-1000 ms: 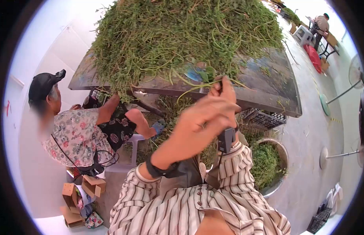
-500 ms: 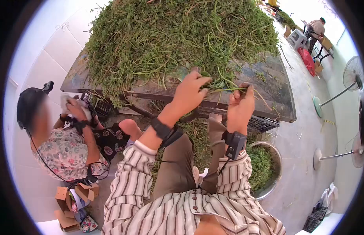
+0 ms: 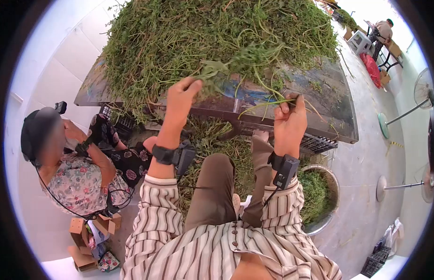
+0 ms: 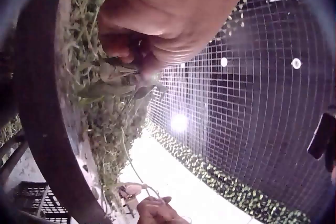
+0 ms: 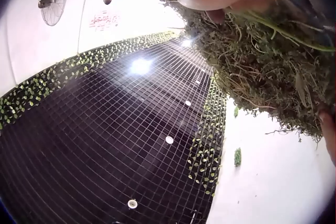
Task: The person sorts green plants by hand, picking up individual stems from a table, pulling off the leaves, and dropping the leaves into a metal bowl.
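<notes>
In the head view, my left hand (image 3: 182,100) is raised at the table's front edge. It pinches a leafy green sprig (image 4: 107,85) between thumb and fingers, seen closer in the left wrist view. My right hand (image 3: 290,119) is off to the right with its palm turned up, pinching several long green stems (image 3: 268,103) that stick out on both sides of the fingertips. A blurred leafy part (image 3: 254,58) stretches between the hands over the table. Beyond both hands rises a large heap of leafy green stalks (image 3: 217,32).
The dark table (image 3: 329,84) carries the heap. Below it stand a black crate (image 3: 315,144) and a round metal tub (image 3: 336,191) holding greens. Stalks litter the floor (image 3: 198,140). A person (image 3: 86,172) sits at left beside cardboard boxes (image 3: 81,254). Fans (image 3: 424,88) stand at right.
My hands, overlapping one second ago, have moved apart. The left went left and now holds a leafy sprig; the right keeps its stems. The seated person has raised an arm to the head.
</notes>
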`<state>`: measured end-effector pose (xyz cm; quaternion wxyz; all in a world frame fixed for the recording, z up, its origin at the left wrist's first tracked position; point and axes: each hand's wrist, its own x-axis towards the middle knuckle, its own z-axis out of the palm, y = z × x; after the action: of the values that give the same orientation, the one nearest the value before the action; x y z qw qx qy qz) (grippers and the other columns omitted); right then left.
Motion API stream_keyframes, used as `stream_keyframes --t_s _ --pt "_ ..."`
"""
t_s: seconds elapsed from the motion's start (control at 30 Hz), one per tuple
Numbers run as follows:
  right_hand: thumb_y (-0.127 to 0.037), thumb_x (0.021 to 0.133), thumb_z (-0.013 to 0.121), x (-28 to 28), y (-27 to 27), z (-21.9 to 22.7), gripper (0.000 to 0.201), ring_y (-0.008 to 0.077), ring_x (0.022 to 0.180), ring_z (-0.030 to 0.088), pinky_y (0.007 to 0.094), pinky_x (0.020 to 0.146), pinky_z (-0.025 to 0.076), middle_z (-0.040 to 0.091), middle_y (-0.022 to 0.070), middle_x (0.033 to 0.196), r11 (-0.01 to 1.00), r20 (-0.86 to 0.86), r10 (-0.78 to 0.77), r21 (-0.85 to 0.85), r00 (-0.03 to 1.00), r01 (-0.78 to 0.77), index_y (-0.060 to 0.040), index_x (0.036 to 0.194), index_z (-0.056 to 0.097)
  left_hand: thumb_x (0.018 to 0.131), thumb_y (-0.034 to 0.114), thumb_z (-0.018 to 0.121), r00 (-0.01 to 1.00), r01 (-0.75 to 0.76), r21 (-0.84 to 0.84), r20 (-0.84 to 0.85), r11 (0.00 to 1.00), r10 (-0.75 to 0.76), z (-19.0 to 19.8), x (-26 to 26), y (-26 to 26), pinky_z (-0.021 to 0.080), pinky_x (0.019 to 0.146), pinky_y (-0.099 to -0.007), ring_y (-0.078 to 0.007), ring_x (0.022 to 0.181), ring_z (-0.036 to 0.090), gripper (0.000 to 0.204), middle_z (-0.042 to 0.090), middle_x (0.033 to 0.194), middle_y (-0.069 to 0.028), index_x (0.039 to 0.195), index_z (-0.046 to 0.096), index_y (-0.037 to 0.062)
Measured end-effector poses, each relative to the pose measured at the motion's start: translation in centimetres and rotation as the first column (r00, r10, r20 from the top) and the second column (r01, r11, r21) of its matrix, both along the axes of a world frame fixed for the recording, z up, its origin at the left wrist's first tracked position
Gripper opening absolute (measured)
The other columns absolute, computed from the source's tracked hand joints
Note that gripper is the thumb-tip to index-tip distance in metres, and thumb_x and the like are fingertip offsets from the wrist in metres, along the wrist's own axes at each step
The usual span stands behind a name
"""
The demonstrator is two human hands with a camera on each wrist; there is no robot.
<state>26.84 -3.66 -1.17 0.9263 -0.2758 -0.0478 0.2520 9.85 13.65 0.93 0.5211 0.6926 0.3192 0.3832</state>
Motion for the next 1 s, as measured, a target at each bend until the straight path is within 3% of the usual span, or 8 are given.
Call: stream_keyframes --t_s 0.17,0.27,0.53,0.63,0.7,0.87,0.93,1.0 --pt "-0.024 0.095 0.041 -0.6 0.7 0.0 0.024 0.0095 0.059 0.039 0.0255 0.049 0.034 0.048 0.0023 0.077 1.000 -0.009 0.015 -0.011 1.000 -0.016 -0.0044 0.088 0.052 0.084 0.017 0.060 0.993 -0.079 -0.158 0.071 0.984 0.091 -0.5 -4.7 -1.0 0.030 0.053 -0.0234 -0.0065 0.058 0.037 0.021 0.044 0.065 0.0038 0.091 0.061 -0.0020" --pt "-0.025 0.095 0.042 -1.2 1.0 0.2 0.024 0.0096 0.058 0.040 0.0254 0.048 0.034 0.050 0.0031 0.078 0.999 0.010 0.048 -0.023 0.999 -0.048 -0.0040 0.089 0.052 0.081 0.014 0.062 0.985 -0.145 -0.185 0.070 0.972 0.160 0.0 -7.1 -3.0 0.032 0.053 -0.0213 -0.0058 0.058 0.038 0.016 0.047 0.067 0.0039 0.087 0.062 -0.0007" --pt "-0.024 0.095 0.042 -1.8 1.4 0.0 0.023 0.0087 0.053 0.040 0.0240 0.048 0.034 0.053 0.0041 0.074 0.981 0.045 0.194 -0.008 0.980 -0.194 -0.0043 0.090 0.053 0.082 0.012 0.061 0.950 -0.268 -0.267 0.089 0.926 0.300 -5.9 -13.9 -1.9 0.031 0.053 -0.0214 -0.0042 0.058 0.039 0.012 0.046 0.064 0.0048 0.083 0.062 -0.0001" --pt "-0.024 0.095 0.042 -1.6 1.4 -0.4 0.023 0.0083 0.052 0.038 0.0239 0.048 0.034 0.052 0.0030 0.073 0.977 0.046 0.212 0.003 0.976 -0.212 -0.0043 0.090 0.052 0.081 0.010 0.060 0.951 -0.308 -0.244 -0.041 0.920 0.307 -7.4 -15.0 -0.6 0.038 0.058 -0.0247 -0.0092 0.063 0.046 0.015 0.051 0.073 -0.0003 0.090 0.061 -0.0027" --pt "-0.024 0.095 0.041 -1.7 1.3 -0.2 0.023 0.0082 0.052 0.037 0.0239 0.048 0.033 0.051 0.0021 0.072 0.980 0.030 0.196 0.000 0.980 -0.197 -0.0043 0.090 0.052 0.080 0.008 0.059 0.868 -0.368 0.373 -0.191 0.852 0.458 -7.6 -14.2 -0.2 0.042 0.068 -0.0291 -0.0167 0.074 0.052 0.023 0.054 0.086 -0.0065 0.100 0.059 -0.0038" --pt "-0.022 0.096 0.040 -1.7 1.0 0.6 0.023 0.0075 0.050 0.030 0.0235 0.046 0.028 0.043 0.0007 0.068 0.992 -0.031 0.128 -0.013 0.991 -0.128 -0.0020 0.093 0.051 0.081 0.009 0.054 0.888 -0.285 0.539 -0.163 0.793 0.430 -1.0 -7.7 -2.6 0.042 0.072 -0.0273 -0.0163 0.079 0.052 0.026 0.053 0.091 -0.0060 0.106 0.061 0.0022" --pt "-0.022 0.096 0.040 -1.4 0.7 0.6 0.022 0.0077 0.050 0.027 0.0240 0.046 0.027 0.041 0.0005 0.067 0.988 -0.029 0.154 -0.013 0.988 -0.154 -0.0022 0.091 0.050 0.082 0.010 0.054 0.982 -0.064 0.458 -0.130 0.887 0.138 1.8 -4.3 -4.2 0.042 0.073 -0.0271 -0.0167 0.082 0.053 0.024 0.056 0.091 -0.0069 0.103 0.062 0.0018" --pt "-0.022 0.096 0.039 -0.8 0.4 0.5 0.022 0.0079 0.050 0.027 0.0245 0.046 0.027 0.041 0.0001 0.066 0.992 -0.037 0.119 -0.031 0.992 -0.121 -0.0034 0.090 0.050 0.081 0.011 0.055 0.978 0.120 0.502 -0.210 0.856 -0.014 2.8 -1.2 -4.2 0.042 0.075 -0.0286 -0.0202 0.084 0.054 0.023 0.058 0.092 -0.0092 0.101 0.063 0.0014"
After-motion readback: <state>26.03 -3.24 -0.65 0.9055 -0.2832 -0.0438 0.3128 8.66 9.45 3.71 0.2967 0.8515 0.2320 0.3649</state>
